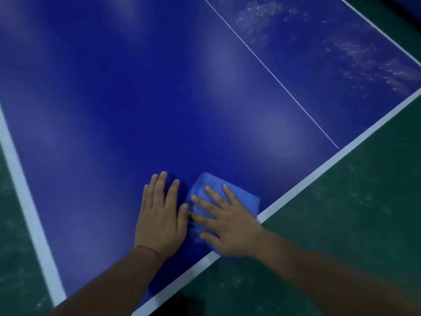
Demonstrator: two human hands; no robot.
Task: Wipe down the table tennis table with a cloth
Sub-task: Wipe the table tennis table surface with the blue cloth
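Observation:
The blue table tennis table fills most of the head view, with white edge lines and a thin white centre line. A folded blue cloth lies on the table close to the near white edge. My right hand presses flat on the cloth with fingers spread. My left hand rests flat on the bare table just left of the cloth, its thumb touching the cloth's side. White dusty smears cover the table half beyond the centre line.
Green floor lies beyond the near table edge on the right and past the white side line on the left. The table corner sits at the bottom left, near my left forearm.

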